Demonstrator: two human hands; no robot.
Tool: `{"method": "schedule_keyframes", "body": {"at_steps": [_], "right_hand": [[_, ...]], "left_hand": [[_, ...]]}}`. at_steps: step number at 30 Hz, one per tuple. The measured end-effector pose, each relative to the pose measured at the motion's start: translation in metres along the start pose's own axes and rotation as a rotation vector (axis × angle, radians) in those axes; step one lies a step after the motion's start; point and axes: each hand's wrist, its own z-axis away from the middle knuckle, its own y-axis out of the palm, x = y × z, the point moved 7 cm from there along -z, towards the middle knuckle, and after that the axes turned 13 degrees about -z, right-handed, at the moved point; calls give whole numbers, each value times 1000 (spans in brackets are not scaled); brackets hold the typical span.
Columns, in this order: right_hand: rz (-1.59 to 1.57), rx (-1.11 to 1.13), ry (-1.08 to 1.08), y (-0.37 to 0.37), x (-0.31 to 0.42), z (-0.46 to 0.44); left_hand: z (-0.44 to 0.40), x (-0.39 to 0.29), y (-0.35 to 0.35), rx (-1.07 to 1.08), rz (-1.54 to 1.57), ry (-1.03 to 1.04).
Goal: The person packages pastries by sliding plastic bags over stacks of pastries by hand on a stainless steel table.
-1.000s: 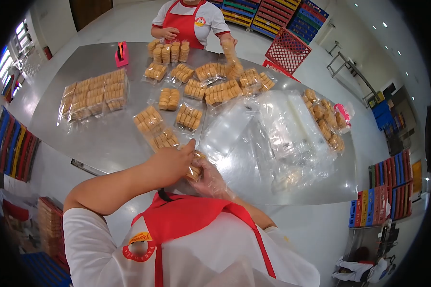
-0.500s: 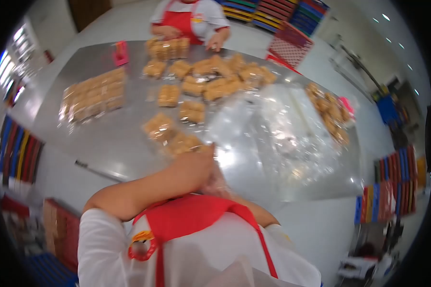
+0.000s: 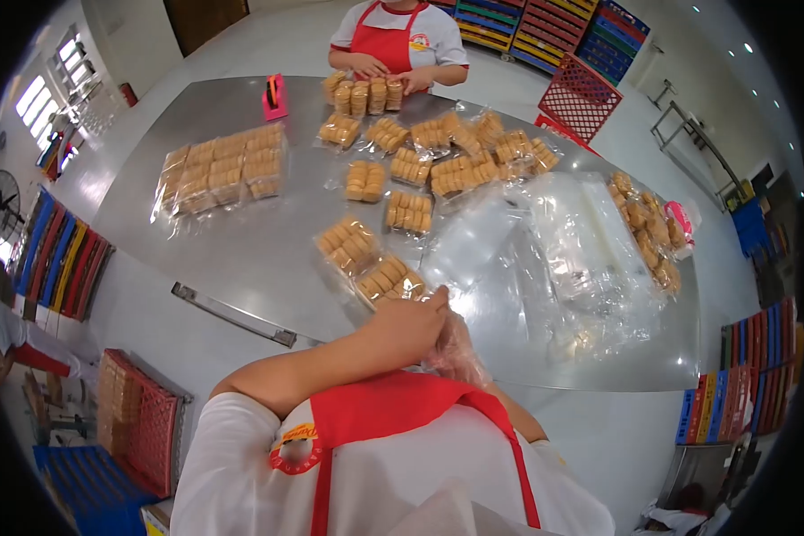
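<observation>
My left hand (image 3: 409,327) is closed at the near end of a clear plastic bag (image 3: 363,302) lying on the table. In that bag are two packs of round biscuits, a farther pack (image 3: 348,245) and a nearer pack (image 3: 390,280). Close against the left hand, my right hand (image 3: 458,350) is covered by clear plastic, and its fingers are mostly hidden. More biscuit packs (image 3: 410,213) lie just beyond. To the right, a stack of clear plastic bags (image 3: 573,241) spreads over the tabletop.
The metal table (image 3: 250,259) holds a large block of packed biscuits (image 3: 223,170) at left and a pink tape dispenser (image 3: 275,96) behind it. Bagged biscuits (image 3: 648,230) sit at the right edge. Opposite, a co-worker (image 3: 397,45) handles biscuit packs. Stacked crates (image 3: 58,255) stand around.
The view has shifted, so the table's contents appear farther right and sharper. My hands stay close together by the bag. The co-worker's hands have come together on a row of packs.
</observation>
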Motion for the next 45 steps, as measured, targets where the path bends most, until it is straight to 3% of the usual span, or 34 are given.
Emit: {"method": "schedule_keyframes", "body": {"at_steps": [1,4,7,11,13,14,16,17,20,21,22,24,26,27,30,34,35,37,40,43,45], "right_hand": [[1,1,8,2,2,3],[27,13,20,12,0,9],[69,33,20,21,-3,8],[160,60,-2,41,2,9],[318,63,-39,56,15,12],[465,67,-77,68,25,18],[860,180,-290,107,53,40],[1008,414,-625,135,69,61],[1614,539,-1139,186,82,108],[1656,582,-1156,184,80,100],[1641,602,-1096,193,84,103],[1603,642,-985,217,91,113],[1692,629,-1121,218,97,116],[1729,621,-1196,219,101,118],[1635,655,-1300,222,107,124],[1506,741,-1211,234,103,109],[1473,749,-1270,238,101,109],[1420,775,-1383,245,97,107],[1368,627,-1462,240,117,97],[1019,334,-1330,188,136,37],[679,196,-843,135,117,-24]], "left_hand": [[1,-4,2,-37,37,32],[1,-20,23,173,10,33],[4,-21,6,200,2,98],[3,-5,-15,38,23,46],[4,8,-46,77,165,-53],[6,19,-63,-27,154,-59],[22,44,-90,-237,151,-117],[29,56,-98,-282,216,-158],[38,86,-109,-369,464,-238],[39,92,-108,-376,569,-249],[40,98,-107,-381,673,-261],[44,111,-94,-171,1012,-471],[49,120,-89,-190,1324,-462],[52,128,-81,-319,1466,-342],[51,142,-32,-438,1497,171],[56,116,5,-284,1341,41],[55,117,9,-267,1306,13],[57,123,8,-350,1358,17],[65,134,12,-472,1441,-86],[76,157,28,-673,1341,-304],[79,168,35,-822,1208,-378]]}}
